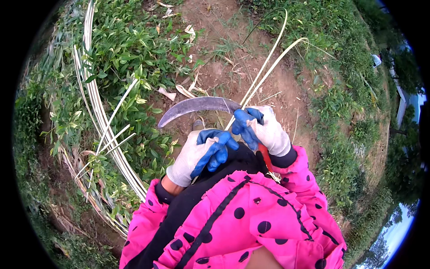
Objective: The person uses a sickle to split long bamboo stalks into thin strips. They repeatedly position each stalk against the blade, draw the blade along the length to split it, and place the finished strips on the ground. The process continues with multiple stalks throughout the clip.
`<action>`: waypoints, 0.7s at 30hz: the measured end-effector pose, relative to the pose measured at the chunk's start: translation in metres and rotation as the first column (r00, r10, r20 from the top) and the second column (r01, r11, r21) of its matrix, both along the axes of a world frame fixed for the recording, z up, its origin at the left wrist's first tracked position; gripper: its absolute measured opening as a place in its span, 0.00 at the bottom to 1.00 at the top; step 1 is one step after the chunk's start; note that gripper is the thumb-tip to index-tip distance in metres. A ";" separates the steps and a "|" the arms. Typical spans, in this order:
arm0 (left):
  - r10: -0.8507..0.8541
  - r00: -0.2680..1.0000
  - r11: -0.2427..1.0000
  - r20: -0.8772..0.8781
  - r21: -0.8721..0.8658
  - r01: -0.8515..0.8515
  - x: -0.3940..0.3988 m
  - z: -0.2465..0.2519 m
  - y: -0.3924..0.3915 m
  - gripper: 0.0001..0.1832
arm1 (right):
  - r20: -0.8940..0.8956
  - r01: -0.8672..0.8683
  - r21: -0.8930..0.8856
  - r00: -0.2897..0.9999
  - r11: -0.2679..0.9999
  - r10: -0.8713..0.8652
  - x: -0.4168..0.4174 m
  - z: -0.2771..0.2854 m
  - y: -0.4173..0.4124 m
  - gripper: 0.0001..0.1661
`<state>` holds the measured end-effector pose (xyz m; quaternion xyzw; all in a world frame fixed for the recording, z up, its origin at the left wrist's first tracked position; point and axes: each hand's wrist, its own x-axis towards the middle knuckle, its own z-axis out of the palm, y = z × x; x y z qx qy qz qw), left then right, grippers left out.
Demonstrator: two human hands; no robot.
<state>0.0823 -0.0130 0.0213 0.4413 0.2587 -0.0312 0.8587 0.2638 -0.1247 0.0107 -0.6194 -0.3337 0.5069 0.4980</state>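
My right hand [262,129], in a white knit glove with blue coated fingers, is closed around a sickle at the root of its blade. The curved dark metal blade [198,104] points left, and the red handle [265,156] shows below the wrist. Long pale plant stalks [260,84] run from behind the right hand up to the right and bend over at their tips. My left hand [208,153], gloved alike, is curled in front of my lap around the lower part of these stalks. The fingers partly hide that grip.
A long bundle of pale stripped stalks [111,144] lies on leafy green plants [127,53] to the left. Dry husk pieces [189,33] are scattered over the bare soil path [228,20] ahead. A shoe tip [198,124] shows below the blade. More low plants [336,134] border the right.
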 end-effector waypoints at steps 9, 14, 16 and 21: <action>0.142 0.983 0.975 0.115 -0.188 -0.119 -0.006 -0.003 -0.010 0.24 | 0.060 0.093 0.171 0.993 0.981 -0.105 0.003 0.012 -0.003 0.36; 0.220 0.974 0.943 0.063 -0.270 -0.195 -0.006 -0.001 -0.014 0.20 | 0.141 0.147 0.256 0.972 0.955 -0.188 -0.008 0.010 -0.005 0.39; 0.187 0.982 0.964 -0.005 -0.190 -0.184 -0.002 -0.002 -0.023 0.19 | 0.095 0.207 0.265 0.966 0.942 -0.239 -0.008 0.001 -0.009 0.38; 0.014 0.990 0.987 0.140 -0.162 0.009 0.004 -0.008 -0.023 0.25 | 0.105 0.137 0.093 0.984 0.986 -0.147 0.013 -0.003 -0.025 0.24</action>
